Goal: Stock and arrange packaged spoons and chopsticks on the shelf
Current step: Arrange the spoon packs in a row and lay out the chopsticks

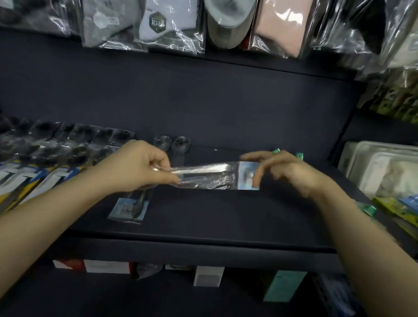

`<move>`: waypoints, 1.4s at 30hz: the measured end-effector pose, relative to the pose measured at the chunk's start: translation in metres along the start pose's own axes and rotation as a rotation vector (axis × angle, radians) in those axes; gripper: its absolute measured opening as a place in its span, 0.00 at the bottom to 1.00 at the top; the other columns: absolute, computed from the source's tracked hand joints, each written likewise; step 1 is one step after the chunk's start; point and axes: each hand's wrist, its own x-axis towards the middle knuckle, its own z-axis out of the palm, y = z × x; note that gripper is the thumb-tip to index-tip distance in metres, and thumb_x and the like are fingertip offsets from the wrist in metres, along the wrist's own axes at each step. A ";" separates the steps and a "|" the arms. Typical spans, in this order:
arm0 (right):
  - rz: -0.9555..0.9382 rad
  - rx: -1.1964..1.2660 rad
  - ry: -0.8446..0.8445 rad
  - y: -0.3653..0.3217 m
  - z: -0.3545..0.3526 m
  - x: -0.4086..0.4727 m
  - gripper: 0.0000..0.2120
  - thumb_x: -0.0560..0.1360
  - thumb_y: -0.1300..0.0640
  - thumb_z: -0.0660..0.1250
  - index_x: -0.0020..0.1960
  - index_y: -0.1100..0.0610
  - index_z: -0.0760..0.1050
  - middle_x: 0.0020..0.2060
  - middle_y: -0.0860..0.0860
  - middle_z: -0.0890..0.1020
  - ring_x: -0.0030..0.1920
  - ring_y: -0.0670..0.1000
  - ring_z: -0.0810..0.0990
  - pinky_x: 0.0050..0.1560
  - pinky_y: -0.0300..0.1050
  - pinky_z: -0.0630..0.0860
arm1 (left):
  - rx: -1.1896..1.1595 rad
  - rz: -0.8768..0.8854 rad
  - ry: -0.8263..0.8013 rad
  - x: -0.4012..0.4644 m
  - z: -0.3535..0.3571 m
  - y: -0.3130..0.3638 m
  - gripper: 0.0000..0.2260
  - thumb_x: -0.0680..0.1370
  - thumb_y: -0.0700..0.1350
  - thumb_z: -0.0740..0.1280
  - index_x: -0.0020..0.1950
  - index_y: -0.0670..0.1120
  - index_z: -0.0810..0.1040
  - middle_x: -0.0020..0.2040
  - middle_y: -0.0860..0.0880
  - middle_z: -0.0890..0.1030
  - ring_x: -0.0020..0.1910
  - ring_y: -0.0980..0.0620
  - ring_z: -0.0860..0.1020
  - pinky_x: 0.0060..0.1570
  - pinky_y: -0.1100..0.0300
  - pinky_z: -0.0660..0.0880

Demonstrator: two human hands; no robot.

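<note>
A clear-wrapped pack of cutlery [211,175] with a light blue label hangs crosswise above the black shelf [222,216]. My left hand [137,166] pinches its left end, and my right hand [286,174] holds the labelled right end. Another clear pack with a blue label [130,205] lies flat on the shelf below my left hand. Two packaged spoons [172,144] lie at the back of the shelf. Rows of dark packaged spoons [49,141] and blue, yellow and white packs [6,188] fill the shelf's left side.
Bagged socks [166,12] hang above the shelf. White trays [395,170] and green and blue boxes [415,218] sit on the neighbouring shelf to the right. Small boxes [208,275] stand on the lower shelf. Green tags [299,156] poke up behind my right hand.
</note>
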 end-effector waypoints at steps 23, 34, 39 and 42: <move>-0.399 -1.375 0.807 -0.053 0.137 0.011 0.09 0.67 0.59 0.68 0.46 0.57 0.82 0.39 0.51 0.83 0.33 0.52 0.78 0.29 0.42 0.69 | -1.184 -0.335 0.095 -0.003 0.028 0.023 0.05 0.78 0.40 0.63 0.47 0.42 0.78 0.46 0.45 0.84 0.44 0.53 0.83 0.46 0.61 0.80; 0.221 0.332 0.241 -0.057 0.096 -0.012 0.24 0.76 0.58 0.65 0.68 0.51 0.60 0.45 0.51 0.83 0.42 0.46 0.82 0.45 0.36 0.78 | -0.900 -0.244 0.039 0.019 0.005 0.010 0.03 0.76 0.40 0.66 0.44 0.47 0.73 0.38 0.51 0.85 0.35 0.58 0.82 0.30 0.68 0.76; 0.069 0.594 0.168 -0.051 0.102 0.000 0.16 0.73 0.71 0.63 0.54 0.54 0.69 0.36 0.51 0.83 0.33 0.48 0.81 0.38 0.40 0.79 | -0.897 -0.281 0.051 0.029 0.005 0.007 0.07 0.75 0.41 0.67 0.41 0.48 0.69 0.38 0.51 0.84 0.32 0.57 0.80 0.28 0.68 0.75; 0.023 0.483 0.157 -0.050 0.109 0.004 0.12 0.71 0.72 0.65 0.44 0.56 0.73 0.30 0.46 0.82 0.34 0.44 0.81 0.41 0.36 0.79 | -0.919 -0.290 0.022 0.032 0.003 0.006 0.08 0.75 0.41 0.67 0.39 0.49 0.70 0.38 0.53 0.85 0.33 0.59 0.80 0.29 0.68 0.76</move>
